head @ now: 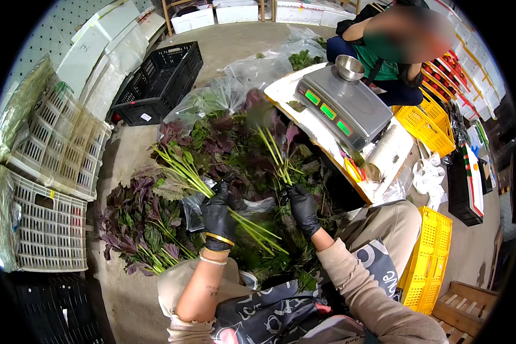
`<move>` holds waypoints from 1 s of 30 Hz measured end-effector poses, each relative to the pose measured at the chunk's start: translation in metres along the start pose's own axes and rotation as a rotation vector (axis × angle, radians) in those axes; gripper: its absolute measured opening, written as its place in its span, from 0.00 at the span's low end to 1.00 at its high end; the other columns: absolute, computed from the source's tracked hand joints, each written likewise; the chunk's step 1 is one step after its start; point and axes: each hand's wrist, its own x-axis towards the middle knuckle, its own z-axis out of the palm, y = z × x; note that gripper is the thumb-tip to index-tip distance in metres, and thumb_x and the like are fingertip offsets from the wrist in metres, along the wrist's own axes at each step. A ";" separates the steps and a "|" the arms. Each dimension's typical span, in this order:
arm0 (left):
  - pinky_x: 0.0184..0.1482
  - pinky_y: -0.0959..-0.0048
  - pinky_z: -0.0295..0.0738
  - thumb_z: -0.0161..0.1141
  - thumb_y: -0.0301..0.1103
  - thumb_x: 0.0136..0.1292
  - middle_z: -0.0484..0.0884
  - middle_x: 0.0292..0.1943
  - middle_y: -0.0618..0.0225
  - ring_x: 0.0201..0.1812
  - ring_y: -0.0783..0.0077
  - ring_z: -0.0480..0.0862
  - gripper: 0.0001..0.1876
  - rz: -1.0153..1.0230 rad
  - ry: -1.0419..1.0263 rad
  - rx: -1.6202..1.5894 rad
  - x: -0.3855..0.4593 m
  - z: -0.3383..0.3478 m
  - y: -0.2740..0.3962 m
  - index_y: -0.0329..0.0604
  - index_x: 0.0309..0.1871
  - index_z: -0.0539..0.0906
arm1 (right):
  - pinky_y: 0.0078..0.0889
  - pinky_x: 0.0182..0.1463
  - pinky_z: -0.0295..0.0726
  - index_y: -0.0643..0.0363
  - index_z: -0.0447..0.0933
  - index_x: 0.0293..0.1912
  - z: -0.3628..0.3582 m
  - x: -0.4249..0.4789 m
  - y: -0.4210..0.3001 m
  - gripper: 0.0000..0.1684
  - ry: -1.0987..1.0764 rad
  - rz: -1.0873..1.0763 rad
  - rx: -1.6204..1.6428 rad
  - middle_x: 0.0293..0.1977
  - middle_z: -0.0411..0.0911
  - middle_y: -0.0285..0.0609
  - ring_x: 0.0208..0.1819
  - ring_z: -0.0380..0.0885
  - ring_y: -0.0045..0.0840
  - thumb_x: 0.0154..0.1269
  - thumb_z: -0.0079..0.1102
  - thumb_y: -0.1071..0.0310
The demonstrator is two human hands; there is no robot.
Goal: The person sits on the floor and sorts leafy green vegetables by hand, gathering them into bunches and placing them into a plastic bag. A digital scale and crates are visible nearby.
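My left hand (218, 213), in a black glove with a yellow band at the wrist, is closed around a bunch of green stems (185, 172) whose cut ends stick out towards my knees. My right hand (302, 208), also black-gloved, grips the lower ends of a smaller bunch of leafy stems (275, 150), its leaves pointing away from me. Beneath and beyond both hands spreads a large heap of purple and green perilla-like leaves (223, 142), partly on clear plastic. Another pile of purple leafy stems (146, 223) lies on the floor at the left.
A digital scale (344, 107) with a steel bowl (349, 68) stands on a white board, near scissors (354, 170) and a roll (387, 152). A co-worker (382, 56) crouches behind it. Black (159, 86), white (47, 228) and yellow crates (428, 258) stand around.
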 end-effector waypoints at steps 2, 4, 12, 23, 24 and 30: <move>0.38 0.72 0.72 0.44 0.28 0.59 0.79 0.35 0.65 0.34 0.71 0.78 0.14 0.033 0.003 0.128 -0.001 0.001 -0.006 0.38 0.48 0.73 | 0.22 0.29 0.68 0.66 0.72 0.34 0.005 -0.007 -0.021 0.08 -0.025 -0.148 -0.008 0.21 0.75 0.40 0.22 0.70 0.20 0.56 0.45 0.74; 0.48 0.69 0.68 0.40 0.32 0.62 0.75 0.46 0.62 0.44 0.71 0.75 0.18 0.215 -0.232 0.809 -0.005 -0.002 0.014 0.36 0.53 0.67 | 0.23 0.29 0.68 0.67 0.72 0.34 0.009 -0.015 -0.039 0.08 -0.130 -0.051 0.207 0.22 0.75 0.39 0.23 0.70 0.20 0.56 0.46 0.74; 0.31 0.75 0.74 0.45 0.39 0.62 0.78 0.31 0.65 0.27 0.71 0.77 0.16 -0.007 -0.057 -0.123 -0.013 0.018 0.010 0.36 0.45 0.71 | 0.19 0.33 0.70 0.67 0.72 0.41 0.027 -0.027 -0.052 0.12 -0.335 -0.294 -0.173 0.29 0.76 0.39 0.27 0.71 0.16 0.56 0.51 0.73; 0.27 0.73 0.71 0.51 0.36 0.57 0.75 0.23 0.70 0.25 0.74 0.75 0.10 -0.017 -0.031 -0.184 0.001 -0.009 -0.001 0.37 0.35 0.74 | 0.27 0.33 0.71 0.62 0.73 0.40 0.018 -0.042 -0.078 0.13 -0.508 -0.300 -0.074 0.30 0.75 0.51 0.28 0.75 0.35 0.56 0.51 0.65; 0.29 0.73 0.71 0.51 0.35 0.57 0.75 0.24 0.69 0.26 0.74 0.75 0.10 -0.030 -0.028 -0.298 -0.003 -0.001 0.009 0.38 0.35 0.74 | 0.28 0.33 0.71 0.62 0.72 0.41 0.012 -0.041 -0.071 0.14 -0.547 -0.376 -0.128 0.30 0.75 0.51 0.28 0.74 0.37 0.56 0.51 0.65; 0.39 0.76 0.71 0.48 0.33 0.59 0.75 0.31 0.67 0.33 0.73 0.75 0.09 0.149 0.166 -0.634 0.013 -0.038 0.045 0.40 0.40 0.73 | 0.38 0.34 0.70 0.59 0.71 0.41 -0.016 -0.015 -0.035 0.15 -0.653 -0.428 -0.559 0.28 0.73 0.52 0.31 0.73 0.43 0.51 0.52 0.66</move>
